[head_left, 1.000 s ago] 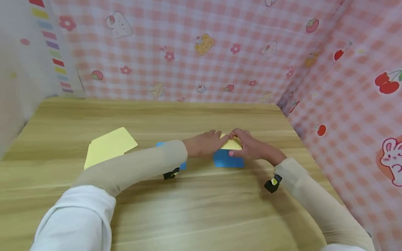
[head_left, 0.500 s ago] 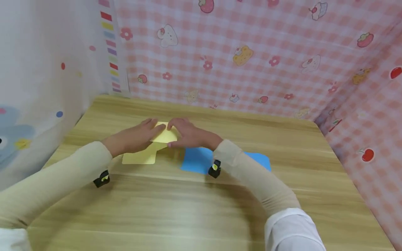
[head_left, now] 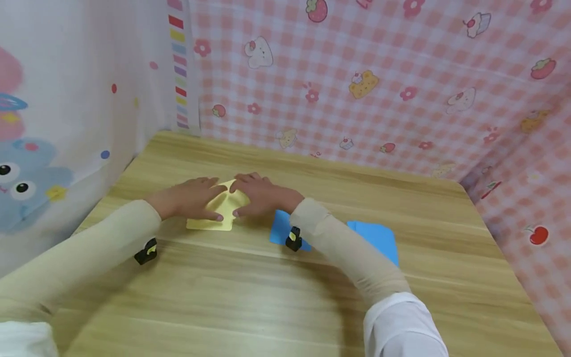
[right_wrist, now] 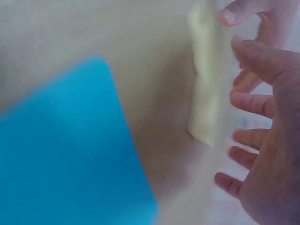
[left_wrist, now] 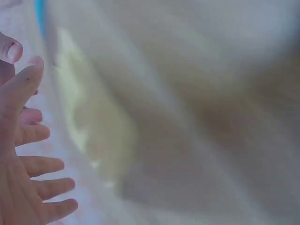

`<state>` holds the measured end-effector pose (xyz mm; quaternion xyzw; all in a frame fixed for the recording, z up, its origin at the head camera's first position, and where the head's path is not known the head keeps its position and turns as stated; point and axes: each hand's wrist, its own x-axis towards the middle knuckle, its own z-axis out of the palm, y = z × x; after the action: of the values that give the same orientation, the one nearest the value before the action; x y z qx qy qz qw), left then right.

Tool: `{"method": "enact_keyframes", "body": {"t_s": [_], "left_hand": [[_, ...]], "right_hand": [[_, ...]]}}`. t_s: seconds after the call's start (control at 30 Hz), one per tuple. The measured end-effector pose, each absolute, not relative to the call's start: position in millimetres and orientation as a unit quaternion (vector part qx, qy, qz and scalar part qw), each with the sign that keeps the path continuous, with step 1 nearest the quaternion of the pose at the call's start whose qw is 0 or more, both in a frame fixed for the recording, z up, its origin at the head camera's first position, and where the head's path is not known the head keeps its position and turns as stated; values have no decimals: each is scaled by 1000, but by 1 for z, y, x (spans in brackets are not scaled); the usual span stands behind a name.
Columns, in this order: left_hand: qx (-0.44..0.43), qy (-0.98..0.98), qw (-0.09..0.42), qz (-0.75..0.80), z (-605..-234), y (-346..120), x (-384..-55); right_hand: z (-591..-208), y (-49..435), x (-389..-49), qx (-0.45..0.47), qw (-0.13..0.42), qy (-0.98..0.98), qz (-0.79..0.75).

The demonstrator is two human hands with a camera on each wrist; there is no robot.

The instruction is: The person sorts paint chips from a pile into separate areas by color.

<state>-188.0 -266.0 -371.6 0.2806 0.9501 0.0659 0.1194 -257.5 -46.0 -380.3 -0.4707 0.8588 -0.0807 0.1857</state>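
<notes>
Thin yellow cards lie on the wooden table in the head view, partly covered by my hands, so how they overlap is hard to tell. Over their left side hovers my left hand, fingers spread. My right hand faces it from the right, its fingers spread as well. In the left wrist view the yellow cards appear blurred, apart from the left fingers. Likewise in the right wrist view, a gap separates the right fingers from the yellow cards. Neither hand grips anything.
A blue card lies partly under my right wrist. Further right are overlapping blue cards, partly behind the forearm. A patterned pink cloth rises behind the table, and a white printed cloth stands at left.
Both hands carried a yellow card leftward from above a blue card to the other yellow cards, then let it go and spread their fingers. The head view has turned left.
</notes>
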Motion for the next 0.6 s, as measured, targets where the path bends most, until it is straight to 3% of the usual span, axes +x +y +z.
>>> {"method": "enact_keyframes", "body": {"t_s": [0.2,0.4,0.6], "left_hand": [[374,922,89,52,-355,-201,-208],[418,896,149,30,-364,-137,-215],[421,892,165,16,-382,-111,-212]], "right_hand": [[-357,34,-255,-402,198,892,-56],[-369,95,-233,-366,206,907,-7],[-383,109,-212,-372,171,912,-5]]}}
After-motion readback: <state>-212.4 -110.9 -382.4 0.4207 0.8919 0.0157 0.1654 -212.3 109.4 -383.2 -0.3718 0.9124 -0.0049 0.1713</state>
